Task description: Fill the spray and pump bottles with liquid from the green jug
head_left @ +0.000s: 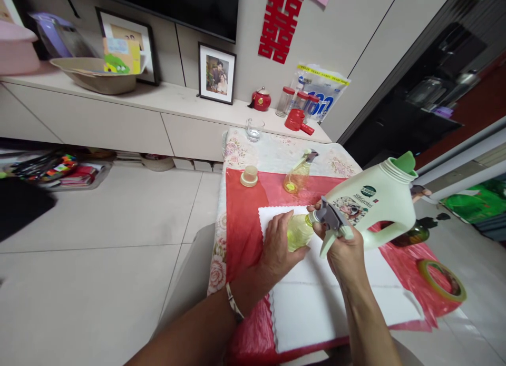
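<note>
My left hand (279, 245) is wrapped round the clear body of a spray bottle (297, 233) with yellowish liquid in it. The fingers of my right hand (340, 245) grip the bottle's grey and pale green trigger head (332, 218), which sits at the bottle's neck. Just beyond my right hand stands a large pale green detergent jug (369, 197) with its green spout uncovered. A second spray bottle (298, 171), with a little yellow liquid, stands farther back. To its left is a translucent cap (249, 176). Under my hands lies a white scalloped cloth (308, 308).
Red plastic sheeting (245, 213) covers part of the floral tablecloth (217, 266). A tape roll (441, 280) lies at the right edge, near a dark bottle (413, 233). A glass cup (254, 129) stands at the table's far edge, before a cabinet (197, 134).
</note>
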Demonstrator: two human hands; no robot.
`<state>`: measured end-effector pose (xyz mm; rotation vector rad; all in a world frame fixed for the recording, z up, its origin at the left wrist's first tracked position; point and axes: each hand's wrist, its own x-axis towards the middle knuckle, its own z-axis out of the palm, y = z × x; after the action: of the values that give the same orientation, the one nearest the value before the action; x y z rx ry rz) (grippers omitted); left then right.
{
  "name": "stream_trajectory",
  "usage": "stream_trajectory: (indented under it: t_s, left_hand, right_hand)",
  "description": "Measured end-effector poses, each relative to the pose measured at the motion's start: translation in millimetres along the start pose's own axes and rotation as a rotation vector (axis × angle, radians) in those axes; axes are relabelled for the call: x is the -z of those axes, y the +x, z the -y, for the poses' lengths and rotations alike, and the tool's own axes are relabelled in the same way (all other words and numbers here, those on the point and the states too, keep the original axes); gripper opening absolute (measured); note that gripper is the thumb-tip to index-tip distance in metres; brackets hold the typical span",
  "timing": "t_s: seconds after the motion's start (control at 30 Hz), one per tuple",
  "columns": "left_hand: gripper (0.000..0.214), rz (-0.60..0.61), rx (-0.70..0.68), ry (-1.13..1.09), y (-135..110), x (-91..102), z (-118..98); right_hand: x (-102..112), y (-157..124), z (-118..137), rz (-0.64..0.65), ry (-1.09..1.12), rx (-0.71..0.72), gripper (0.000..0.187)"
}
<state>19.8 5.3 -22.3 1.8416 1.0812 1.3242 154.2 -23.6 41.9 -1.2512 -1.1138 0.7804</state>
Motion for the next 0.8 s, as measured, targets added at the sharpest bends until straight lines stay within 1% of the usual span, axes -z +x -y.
stream_trajectory:
  t_s: [0.13,0.23,0.33,0.47,0.53,0.67,0.8]
  left_hand:
    - [0.083,0.025,-0.013,0.017,0,0.8,1]
    - [0.084,0.018,-0.024,0.023,-1,0.5,1]
    - [0.083,-0.002,-0.03,0.028,-1,-0.3,1]
    - [0.086,0.012,-0.039,0.036,-1,-0.6,1]
    - [0.086,0.015,-0.033,0.038,-1,-0.5,1]
    - [0.086,0.019,-0.026,0.039,-1,-0.8,2]
    - [0.088,0.012,-0.052,0.027,-3,-2.4,4]
  right_hand:
    - [0,3,3,0.015,0.004,-0.01,0.05]
    - [-2,4,4,0.013,-0.003,-0.008,0.05]
    - [-7,3,4,-0.017,-0.005,0.017,0.048]
    - [-16,-2,2,-0.086,-0.011,0.06,0.049]
    - [-18,-3,-1,-0.093,-0.012,0.064,0.048]
    - [-16,-6,-9,-0.068,-0.011,0.063,0.045]
    - [-14,-8,-12,-0.008,0.049,0.057,0.044]
